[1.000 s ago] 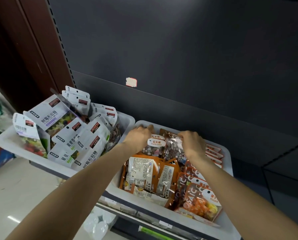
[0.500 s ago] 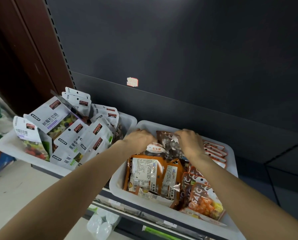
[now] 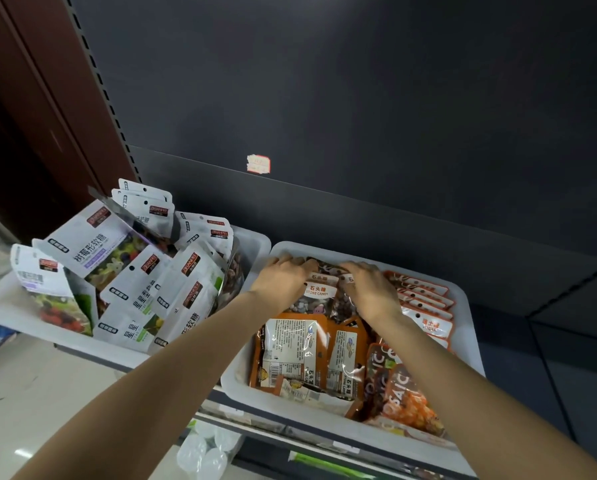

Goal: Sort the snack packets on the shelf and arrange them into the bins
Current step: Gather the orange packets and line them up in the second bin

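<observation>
Hidden: I cannot make out either hand's fingertips; they curl down behind the packet tops at the far end of the right white plastic bin (image 3: 470, 327); the price label (image 3: 258, 163) on the dark shelf back is unreadable.
Left hand (image 3: 283, 279): I see it palm down, fingers bent over the clear stone-candy packets with orange headers (image 3: 319, 296), gripping their left edge.
Right hand (image 3: 369, 289): fingers curled on the same packets' right side, holding them upright.
Task packets: orange-backed packets (image 3: 295, 348) lie flat nearer me in that bin; white gummy pouches (image 3: 141, 271) fill the left white bin (image 3: 255, 242); both bins sit side by side on the shelf.
</observation>
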Available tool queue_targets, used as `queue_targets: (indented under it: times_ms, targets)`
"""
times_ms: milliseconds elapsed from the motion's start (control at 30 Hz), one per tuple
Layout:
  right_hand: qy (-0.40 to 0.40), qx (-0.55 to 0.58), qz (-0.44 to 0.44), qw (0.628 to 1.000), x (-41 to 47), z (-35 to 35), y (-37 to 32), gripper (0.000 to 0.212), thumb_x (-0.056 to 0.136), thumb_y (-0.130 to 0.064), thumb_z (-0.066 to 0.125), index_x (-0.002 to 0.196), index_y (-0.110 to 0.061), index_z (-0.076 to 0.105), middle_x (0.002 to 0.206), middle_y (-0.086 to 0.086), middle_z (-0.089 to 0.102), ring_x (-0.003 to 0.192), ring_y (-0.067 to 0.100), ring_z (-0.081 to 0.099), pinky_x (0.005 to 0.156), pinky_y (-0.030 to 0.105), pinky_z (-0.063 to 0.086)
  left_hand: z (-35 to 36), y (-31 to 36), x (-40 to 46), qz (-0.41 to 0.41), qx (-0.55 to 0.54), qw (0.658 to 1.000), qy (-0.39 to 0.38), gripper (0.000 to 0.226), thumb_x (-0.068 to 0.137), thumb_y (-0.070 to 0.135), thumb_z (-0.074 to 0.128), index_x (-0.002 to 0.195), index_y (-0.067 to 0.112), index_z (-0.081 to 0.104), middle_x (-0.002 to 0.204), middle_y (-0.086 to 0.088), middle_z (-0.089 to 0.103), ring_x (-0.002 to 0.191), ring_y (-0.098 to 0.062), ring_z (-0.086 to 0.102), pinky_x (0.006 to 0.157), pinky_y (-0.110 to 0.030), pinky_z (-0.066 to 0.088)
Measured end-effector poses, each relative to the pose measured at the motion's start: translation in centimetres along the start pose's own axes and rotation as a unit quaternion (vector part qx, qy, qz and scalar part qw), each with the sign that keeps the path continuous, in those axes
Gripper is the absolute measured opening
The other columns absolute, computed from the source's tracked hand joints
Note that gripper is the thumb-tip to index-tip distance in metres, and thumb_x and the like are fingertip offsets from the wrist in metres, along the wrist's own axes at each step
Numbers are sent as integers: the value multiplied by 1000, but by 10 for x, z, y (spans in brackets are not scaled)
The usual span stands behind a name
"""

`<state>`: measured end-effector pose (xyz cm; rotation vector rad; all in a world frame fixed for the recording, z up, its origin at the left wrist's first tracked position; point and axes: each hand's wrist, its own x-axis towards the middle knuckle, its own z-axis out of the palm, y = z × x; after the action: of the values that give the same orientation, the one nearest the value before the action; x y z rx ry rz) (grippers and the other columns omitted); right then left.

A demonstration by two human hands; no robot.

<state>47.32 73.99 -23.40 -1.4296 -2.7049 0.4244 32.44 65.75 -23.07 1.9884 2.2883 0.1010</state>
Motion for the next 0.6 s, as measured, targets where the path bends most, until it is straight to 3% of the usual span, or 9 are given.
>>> queue_targets:
  times_ms: [67, 133, 200, 400, 500, 600]
  targets:
    - [0, -42, 23, 999, -1, -3, 2, 48, 90, -6, 58, 134, -18, 46, 133, 7, 49, 118, 24, 51, 89, 34, 49, 1, 2, 0, -3, -16, 999, -32, 43, 97, 16, 48, 138, 20, 37, 128, -10, 52, 115, -25, 53, 96, -33, 41]
    - [8, -75, 40, 996, -3, -7, 3, 28, 90, -7, 59, 118, -13, 57, 111, 9, 58, 97, 22, 60, 79, 32, 53, 3, 3, -1, -4, -43, 997, -65, 39, 96, 13, 49, 133, 21, 43, 120, -10, 57, 106, -24, 58, 90, -31, 47]
    - [34, -71, 46, 996, -3, -13, 3, 14, 93, -9, 56, 107, -11, 59, 103, 8, 58, 87, 21, 59, 72, 28, 49, 5, -2, 4, -6, -42, 996, -73, 35, 95, 14, 49, 129, 20, 48, 117, -9, 59, 102, -23, 60, 88, -31, 51]
    - [175, -16, 44, 984, 4, -31, 3, 15, 94, -5, 50, 107, -6, 57, 113, 15, 54, 100, 31, 61, 80, 32, 50, -1, -12, 3, 18, -53, 995, -88, 37, 96, 13, 48, 129, 28, 51, 119, -6, 59, 106, -23, 57, 89, -32, 49]
    - [92, 58, -1, 994, 4, -18, -12, 10, 97, -12, 47, 98, -9, 56, 104, 9, 52, 93, 22, 56, 80, 30, 49, -2, -9, 4, 28, -31, 996, -83, 36, 96, 14, 45, 131, 24, 49, 120, -10, 57, 106, -25, 57, 88, -32, 48]
    - [-22, 87, 0, 996, 4, 5, -21, 14, 97, -15, 47, 103, -20, 59, 106, 4, 57, 95, 17, 56, 78, 27, 47, 3, -9, 6, 25, -50, 997, -58, 35, 97, 15, 45, 130, 25, 49, 118, -8, 57, 104, -24, 58, 88, -32, 50]
